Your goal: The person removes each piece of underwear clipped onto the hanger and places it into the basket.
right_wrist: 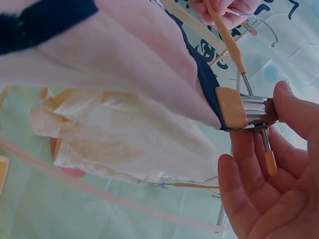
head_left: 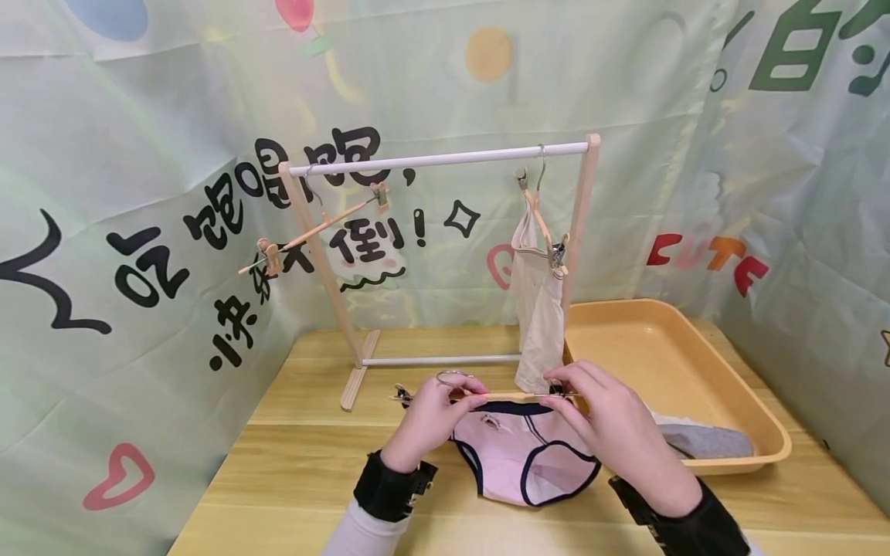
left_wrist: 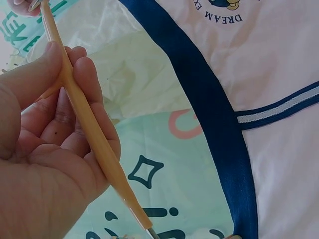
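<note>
Pink underpants (head_left: 504, 455) with navy trim hang from the waistband below a wooden clip hanger (head_left: 511, 396), low over the table. My left hand (head_left: 434, 421) holds the hanger near its middle, by the metal hook; in the left wrist view, the thumb and fingers of this hand (left_wrist: 45, 144) go around the wooden bar (left_wrist: 92, 129). At the hanger's right end, my right hand (head_left: 615, 421) pinches a metal clip. The right wrist view has that clip's wooden pad (right_wrist: 232, 107) over the navy waistband corner, with the right thumb (right_wrist: 294, 107) against its metal part.
Behind stands a rack with a white rail (head_left: 445, 160). A bare clip hanger (head_left: 327, 222) hangs at its left, and a cream garment (head_left: 535, 309) hangs clipped at its right. On the right, a yellow tray (head_left: 626, 332) holds a grey cloth (head_left: 709, 441). Printed fabric walls surround the table.
</note>
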`<state>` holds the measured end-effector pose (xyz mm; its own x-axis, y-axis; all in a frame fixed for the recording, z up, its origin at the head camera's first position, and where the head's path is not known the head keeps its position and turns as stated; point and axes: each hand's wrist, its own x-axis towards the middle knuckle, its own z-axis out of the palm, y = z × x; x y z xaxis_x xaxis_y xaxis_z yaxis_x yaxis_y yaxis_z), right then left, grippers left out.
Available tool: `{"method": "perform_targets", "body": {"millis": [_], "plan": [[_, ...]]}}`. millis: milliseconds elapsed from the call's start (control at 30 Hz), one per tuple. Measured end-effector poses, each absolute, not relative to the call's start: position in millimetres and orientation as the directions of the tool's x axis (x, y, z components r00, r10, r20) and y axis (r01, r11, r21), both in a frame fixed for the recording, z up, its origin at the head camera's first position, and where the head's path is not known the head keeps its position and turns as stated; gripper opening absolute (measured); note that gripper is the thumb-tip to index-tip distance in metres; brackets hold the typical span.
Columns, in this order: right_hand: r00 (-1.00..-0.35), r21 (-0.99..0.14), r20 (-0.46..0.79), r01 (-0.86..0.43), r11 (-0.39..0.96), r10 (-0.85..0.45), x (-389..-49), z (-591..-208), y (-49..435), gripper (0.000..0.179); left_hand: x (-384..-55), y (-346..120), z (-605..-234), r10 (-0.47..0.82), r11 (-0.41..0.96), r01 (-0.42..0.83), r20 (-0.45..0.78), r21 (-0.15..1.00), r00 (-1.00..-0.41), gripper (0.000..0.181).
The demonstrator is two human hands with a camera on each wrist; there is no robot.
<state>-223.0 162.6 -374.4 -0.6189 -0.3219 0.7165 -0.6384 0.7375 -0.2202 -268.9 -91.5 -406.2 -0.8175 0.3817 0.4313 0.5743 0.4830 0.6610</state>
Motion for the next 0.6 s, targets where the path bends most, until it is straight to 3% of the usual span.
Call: {"method": "perform_targets", "body": {"millis": [600], "plan": [[-0.593,-0.19,0.731,-0.653,0.733,-0.339,-220.2,-373.1,161.0,0.027,-267.3,-90.7,-403.0,0.384,0.488,0.582,0.439,0.65,-0.812,0.008]]}}
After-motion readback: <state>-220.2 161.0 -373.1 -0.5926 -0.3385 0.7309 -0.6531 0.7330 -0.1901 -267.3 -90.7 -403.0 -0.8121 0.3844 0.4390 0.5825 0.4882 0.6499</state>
